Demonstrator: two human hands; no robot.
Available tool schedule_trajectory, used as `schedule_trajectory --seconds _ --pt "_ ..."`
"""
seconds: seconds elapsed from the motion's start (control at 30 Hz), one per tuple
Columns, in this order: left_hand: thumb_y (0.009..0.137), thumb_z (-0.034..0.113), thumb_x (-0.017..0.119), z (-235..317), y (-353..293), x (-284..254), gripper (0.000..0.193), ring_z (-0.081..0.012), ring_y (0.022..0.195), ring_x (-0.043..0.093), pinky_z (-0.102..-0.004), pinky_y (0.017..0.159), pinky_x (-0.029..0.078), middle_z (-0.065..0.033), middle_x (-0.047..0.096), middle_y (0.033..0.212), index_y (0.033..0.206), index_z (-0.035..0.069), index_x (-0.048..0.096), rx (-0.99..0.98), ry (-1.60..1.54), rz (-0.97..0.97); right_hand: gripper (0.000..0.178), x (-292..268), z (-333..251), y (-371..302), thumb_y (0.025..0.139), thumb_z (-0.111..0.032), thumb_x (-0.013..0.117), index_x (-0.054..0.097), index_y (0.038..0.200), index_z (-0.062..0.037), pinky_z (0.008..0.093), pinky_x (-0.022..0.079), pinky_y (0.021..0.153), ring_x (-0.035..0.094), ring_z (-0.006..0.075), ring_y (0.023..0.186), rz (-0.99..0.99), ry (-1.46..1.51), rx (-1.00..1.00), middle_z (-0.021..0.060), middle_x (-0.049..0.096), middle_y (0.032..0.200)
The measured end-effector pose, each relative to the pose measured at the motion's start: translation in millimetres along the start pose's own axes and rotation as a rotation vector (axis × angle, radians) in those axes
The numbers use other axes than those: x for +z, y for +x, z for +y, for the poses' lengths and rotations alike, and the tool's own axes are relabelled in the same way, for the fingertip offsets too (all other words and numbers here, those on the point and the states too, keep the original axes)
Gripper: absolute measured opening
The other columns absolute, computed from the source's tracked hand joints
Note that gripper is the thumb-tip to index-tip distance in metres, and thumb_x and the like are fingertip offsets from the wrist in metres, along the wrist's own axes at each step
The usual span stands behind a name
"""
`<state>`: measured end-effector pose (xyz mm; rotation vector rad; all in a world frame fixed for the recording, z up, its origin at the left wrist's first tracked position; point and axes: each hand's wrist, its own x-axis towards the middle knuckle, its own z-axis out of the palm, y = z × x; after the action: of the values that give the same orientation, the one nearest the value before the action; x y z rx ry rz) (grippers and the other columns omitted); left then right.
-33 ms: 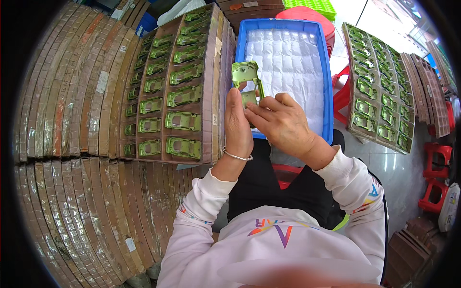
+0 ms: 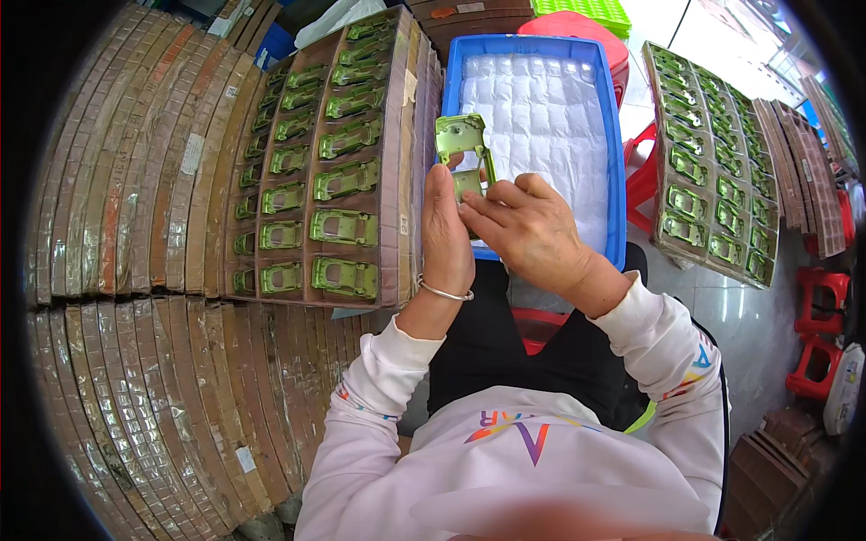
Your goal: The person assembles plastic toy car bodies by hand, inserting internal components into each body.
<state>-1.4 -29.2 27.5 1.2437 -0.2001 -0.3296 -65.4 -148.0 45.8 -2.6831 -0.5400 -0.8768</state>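
Car shell [image 2: 461,136] at upper centre, clamped between left hand [image 2: 447,239] and right hand [image 2: 539,227], is probably light and stiff; grip side edges.

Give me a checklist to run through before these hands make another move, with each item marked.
1. Left hand supporting the green car shell: ok, the shell is held up between thumb and fingers.
2. Right hand at the shell: ok, fingertips meet its near part.
3. Right hand's grip: cannot tell, its fingers hide whether it pinches the shell.
4. Shell's near end fully visible: not ok, the hands cover part of it.
5. Blue tub lined: ok, white padding spreads across its inside.
6. Shells in the left tray in rows: ok, divided into columns.
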Motion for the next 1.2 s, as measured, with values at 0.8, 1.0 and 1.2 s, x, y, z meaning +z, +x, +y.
schedule_trajectory --seconds 0.8,1.0,1.2 --pt "0.092 0.006 0.047 -7 18 -27 0.032 -0.0109 0.097 0.057 -0.0242 0.084 0.046 -0.0067 0.06 0.113 0.123 0.0 0.054 0.071 0.268 0.027 0.02 4 -9 19 0.076 -0.009 0.059 0.067 0.094 -0.0056 0.031 0.036 0.097 0.053 0.0183 0.113 -0.322 -0.065 0.027 0.0032 0.067 0.104" --pt "0.093 0.003 0.048 16 24 -24 0.029 -0.0124 0.088 0.061 -0.0249 0.075 0.05 -0.0087 0.061 0.108 0.121 0.0 0.054 0.064 0.252 -0.022 0.027 -17 6 5 0.076 -0.011 0.063 0.068 0.102 -0.0088 0.0352 0.04 0.093 0.059 0.0232 0.103 0.05 0.151 0.002 0.0066 0.068 0.099" --pt "0.093 0.001 0.051 24 15 -24 0.026 -0.0154 0.084 0.066 -0.0274 0.071 0.053 -0.0106 0.061 0.111 0.118 -0.002 0.055 0.041 0.376 0.006 0.038 14 5 12 0.082 -0.016 0.073 0.061 0.115 -0.002 0.0363 0.05 0.079 0.063 0.0245 0.088 0.278 0.691 0.655 0.0096 0.065 0.095"
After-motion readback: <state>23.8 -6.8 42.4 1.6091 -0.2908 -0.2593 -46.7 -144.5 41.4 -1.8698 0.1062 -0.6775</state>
